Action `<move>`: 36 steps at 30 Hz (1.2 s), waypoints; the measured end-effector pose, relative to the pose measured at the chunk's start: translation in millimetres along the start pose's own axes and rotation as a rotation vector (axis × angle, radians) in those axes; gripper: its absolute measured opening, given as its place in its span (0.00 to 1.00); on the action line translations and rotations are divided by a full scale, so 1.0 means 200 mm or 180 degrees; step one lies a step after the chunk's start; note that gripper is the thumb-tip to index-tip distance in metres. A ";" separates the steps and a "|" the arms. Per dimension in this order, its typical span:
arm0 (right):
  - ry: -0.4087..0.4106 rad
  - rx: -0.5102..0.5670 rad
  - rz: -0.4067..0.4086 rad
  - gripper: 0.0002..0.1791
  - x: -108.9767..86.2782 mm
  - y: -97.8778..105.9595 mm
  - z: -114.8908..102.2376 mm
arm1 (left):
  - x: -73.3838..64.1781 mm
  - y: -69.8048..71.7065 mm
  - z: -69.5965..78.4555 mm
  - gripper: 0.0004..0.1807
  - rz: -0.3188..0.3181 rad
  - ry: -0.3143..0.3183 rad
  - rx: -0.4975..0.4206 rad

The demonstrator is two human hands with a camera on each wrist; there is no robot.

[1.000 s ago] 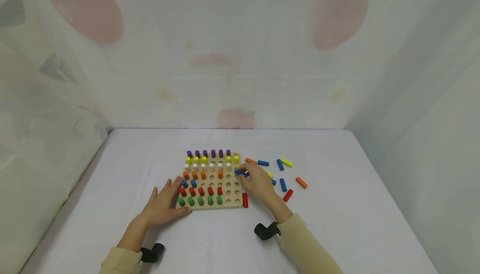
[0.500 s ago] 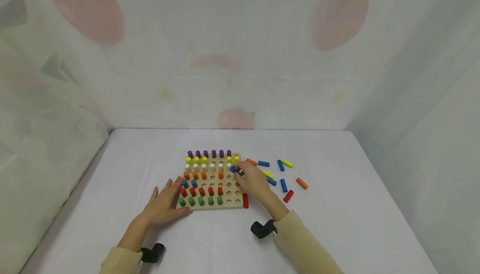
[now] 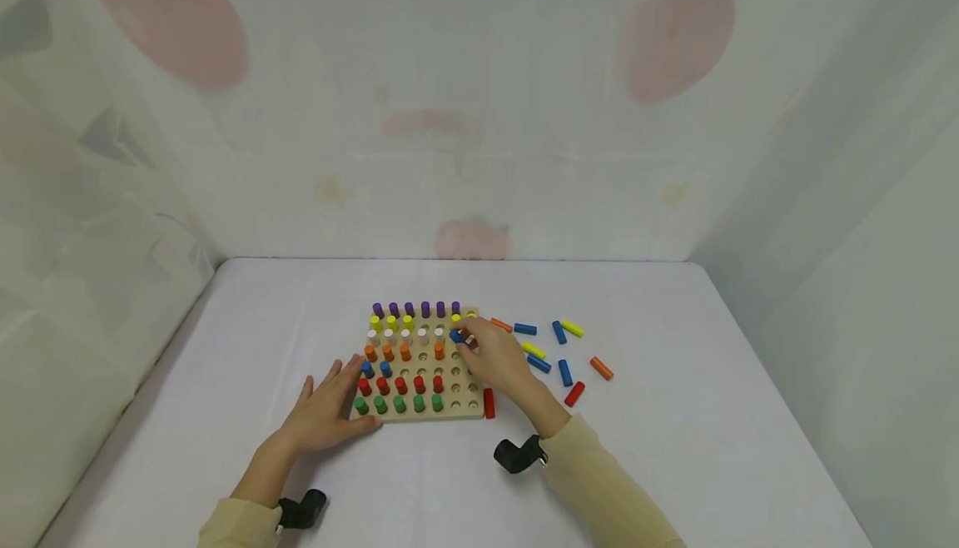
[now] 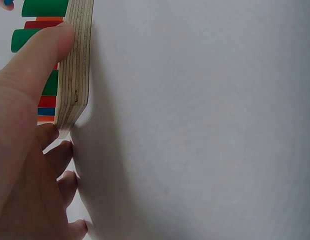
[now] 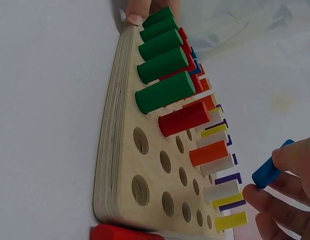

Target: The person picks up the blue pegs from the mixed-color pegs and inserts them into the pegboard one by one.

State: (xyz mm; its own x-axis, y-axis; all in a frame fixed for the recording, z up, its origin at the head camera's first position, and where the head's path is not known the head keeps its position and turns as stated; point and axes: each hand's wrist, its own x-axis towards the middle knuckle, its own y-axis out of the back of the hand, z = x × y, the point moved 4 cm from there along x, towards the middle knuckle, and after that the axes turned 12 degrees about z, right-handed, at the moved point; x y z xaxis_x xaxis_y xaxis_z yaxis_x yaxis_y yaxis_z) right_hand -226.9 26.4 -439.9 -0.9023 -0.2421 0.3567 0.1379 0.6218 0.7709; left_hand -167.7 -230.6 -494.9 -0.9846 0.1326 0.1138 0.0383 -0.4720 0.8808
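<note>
A pale wooden pegboard (image 3: 446,414) lies on the white table, with rows of purple, yellow, white, orange, blue, red and green pegs standing in its holes. My left hand (image 3: 322,417) rests at its near left corner, fingers spread, the thumb (image 4: 60,42) on the front edge and the other fingers along the left side. Above the right part of the board my right hand (image 3: 498,358) pinches a blue peg (image 5: 266,172) between thumb and fingers. That peg is tilted and held up off the board, as the right wrist view shows.
Right of the board lie loose pegs: a red peg (image 3: 489,404) along its right edge, another red peg (image 3: 574,394), an orange peg (image 3: 602,368), a yellow peg (image 3: 573,328) and several blue ones, including a blue peg (image 3: 565,373). A pale curtain (image 3: 479,181) hangs behind the table.
My right hand has moved a little left and away over the board with the blue peg, uncovering loose pegs to its right. The left hand stays at the corner.
</note>
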 end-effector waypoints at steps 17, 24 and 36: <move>0.0045 0.0337 -0.0180 0.15 0.04 -0.04 -0.07 | -0.01 0.00 0.00 0.55 0.0019 -0.0022 0.0014; 0.0120 0.0354 -0.0230 0.14 0.05 -0.08 -0.10 | -0.01 0.00 0.00 0.56 0.0033 -0.0019 0.0007; 0.0115 0.0411 -0.0358 0.14 0.07 -0.14 -0.16 | -0.01 -0.01 -0.02 0.55 0.0028 -0.0013 -0.0028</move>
State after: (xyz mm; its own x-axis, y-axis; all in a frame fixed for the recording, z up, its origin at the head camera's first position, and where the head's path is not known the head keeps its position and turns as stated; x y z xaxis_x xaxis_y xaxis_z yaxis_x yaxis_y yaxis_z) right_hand -229.6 -18.9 -439.8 -0.8936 -0.3407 0.2923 -0.0189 0.6792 0.7337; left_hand -167.4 -233.2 -498.6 -0.9835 0.1320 0.1236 0.0456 -0.4808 0.8757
